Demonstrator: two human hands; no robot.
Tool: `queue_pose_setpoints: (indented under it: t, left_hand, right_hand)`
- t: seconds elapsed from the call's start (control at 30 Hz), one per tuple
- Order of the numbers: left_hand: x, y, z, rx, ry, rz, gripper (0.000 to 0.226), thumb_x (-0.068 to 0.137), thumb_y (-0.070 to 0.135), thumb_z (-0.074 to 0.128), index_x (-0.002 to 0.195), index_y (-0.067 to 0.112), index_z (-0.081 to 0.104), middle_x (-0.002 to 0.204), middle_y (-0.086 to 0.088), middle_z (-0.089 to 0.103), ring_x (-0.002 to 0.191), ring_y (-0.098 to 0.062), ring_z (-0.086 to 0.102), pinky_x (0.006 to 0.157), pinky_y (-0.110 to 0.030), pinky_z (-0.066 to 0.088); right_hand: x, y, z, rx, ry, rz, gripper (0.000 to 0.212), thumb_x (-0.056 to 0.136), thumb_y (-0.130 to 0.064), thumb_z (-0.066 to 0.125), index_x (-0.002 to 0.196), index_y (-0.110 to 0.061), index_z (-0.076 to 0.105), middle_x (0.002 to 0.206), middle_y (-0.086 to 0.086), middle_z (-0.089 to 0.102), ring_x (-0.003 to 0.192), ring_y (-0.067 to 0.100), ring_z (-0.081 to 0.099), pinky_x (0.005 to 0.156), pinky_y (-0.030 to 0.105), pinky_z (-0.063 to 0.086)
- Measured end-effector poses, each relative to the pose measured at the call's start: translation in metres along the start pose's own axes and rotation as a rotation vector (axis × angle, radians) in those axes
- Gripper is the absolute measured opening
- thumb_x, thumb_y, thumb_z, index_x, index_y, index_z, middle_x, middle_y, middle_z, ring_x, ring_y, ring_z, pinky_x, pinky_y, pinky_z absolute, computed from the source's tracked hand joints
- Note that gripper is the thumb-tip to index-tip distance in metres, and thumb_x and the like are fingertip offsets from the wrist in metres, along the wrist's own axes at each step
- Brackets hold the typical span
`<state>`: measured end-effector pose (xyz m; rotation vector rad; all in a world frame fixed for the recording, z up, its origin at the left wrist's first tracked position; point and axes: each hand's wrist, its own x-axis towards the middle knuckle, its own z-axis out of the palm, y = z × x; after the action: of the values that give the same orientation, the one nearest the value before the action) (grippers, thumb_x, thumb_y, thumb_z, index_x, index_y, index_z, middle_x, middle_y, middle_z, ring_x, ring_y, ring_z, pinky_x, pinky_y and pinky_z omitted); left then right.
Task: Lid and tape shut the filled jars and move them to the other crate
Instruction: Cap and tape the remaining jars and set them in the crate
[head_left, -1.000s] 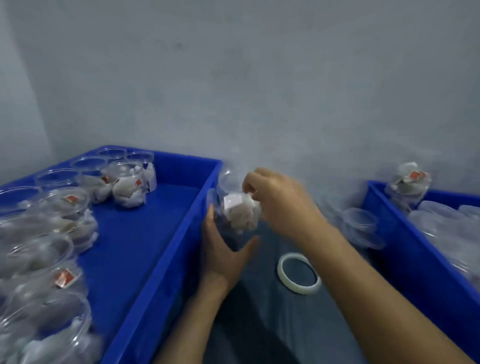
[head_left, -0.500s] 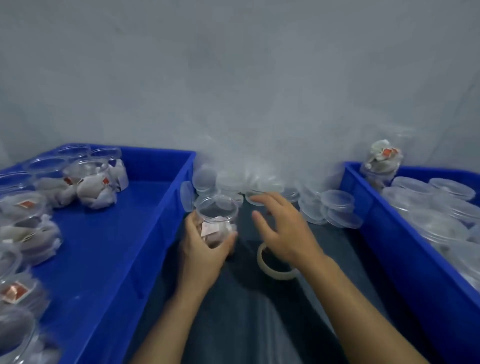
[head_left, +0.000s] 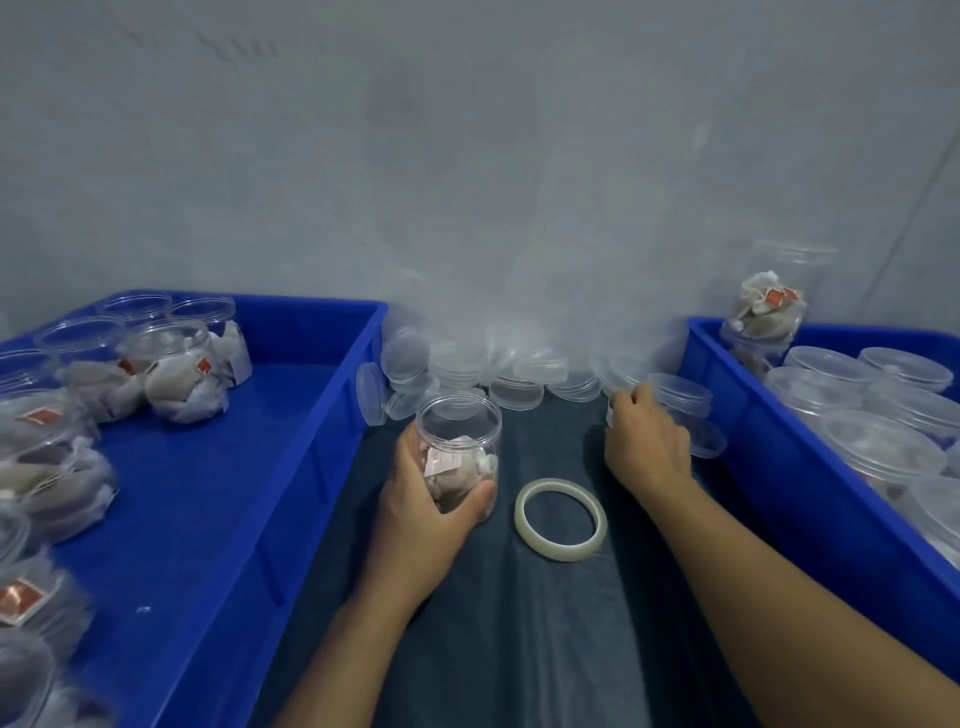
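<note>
**Open jar held on the cloth, other hand at the lids**

Left hand (head_left: 426, 499) wraps round a clear jar (head_left: 460, 447) standing upright on the dark cloth (head_left: 519, 649) between two blue crates. Jar has no lid; inside sit white pouches with a small paper tag. Right hand (head_left: 644, 441) reaches to the pile of clear lids (head_left: 519, 374) against the wall, fingers curled at a lid (head_left: 678, 395) near the right crate's edge; whether it actually grips that lid, cannot tell. The hands are well apart.

A roll of clear tape (head_left: 561, 519) lies flat on the cloth between the two arms, just beside the held jar, not touching it.

Left crate (head_left: 249, 467): open jars filled with white pouches, some with red-orange tags, grouped at the back corner and down the left side; middle floor bare blue. No lids seen on these.

Right crate (head_left: 769, 467): jars with clear lids on, packed close together. One taller filled jar (head_left: 769, 322) stands at its back corner with pouches and a red tag showing. Contents of the lidded ones are blurred.
</note>
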<state>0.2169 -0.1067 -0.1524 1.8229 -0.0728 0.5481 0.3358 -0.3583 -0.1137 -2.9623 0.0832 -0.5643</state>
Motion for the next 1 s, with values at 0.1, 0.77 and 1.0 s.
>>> queue_pose_setpoints:
  t: [0.1, 0.77, 1.0]
  left_hand:
    - [0.001, -0.002, 0.000, -0.011, -0.004, -0.003, 0.084, 0.078, 0.032, 0.092, 0.146, 0.045, 0.044, 0.125, 0.030, 0.067, 0.109, 0.008, 0.067, 0.081, -0.002, 0.047]
    - [0.000, 0.003, -0.002, 0.083, 0.028, -0.019, 0.090, 0.075, 0.041, 0.091, 0.150, 0.043, 0.041, 0.134, 0.023, 0.063, 0.119, 0.007, 0.061, 0.094, -0.013, 0.052]
    - [-0.004, 0.014, -0.003, 0.136, 0.114, 0.018, 0.109, 0.077, 0.062, 0.082, 0.164, 0.040, 0.020, 0.160, 0.011, 0.045, 0.141, 0.001, 0.044, 0.110, -0.026, 0.042]
  right_hand:
    - [0.005, 0.001, 0.000, -0.043, -0.015, 0.012, 0.025, 0.097, -0.008, 0.063, 0.120, -0.015, 0.057, 0.122, 0.009, 0.063, 0.104, 0.033, 0.066, 0.084, 0.046, 0.055]
    - [-0.005, -0.040, -0.037, 0.914, -0.011, -0.089, 0.044, 0.106, -0.012, 0.054, 0.148, -0.020, 0.047, 0.094, -0.001, 0.056, 0.077, 0.017, 0.059, 0.079, 0.045, 0.058]
    - [-0.063, -0.069, -0.079, 1.652, -0.103, -0.098, 0.037, 0.110, 0.002, 0.042, 0.143, -0.011, 0.054, 0.081, 0.005, 0.049, 0.064, 0.013, 0.061, 0.072, 0.035, 0.064]
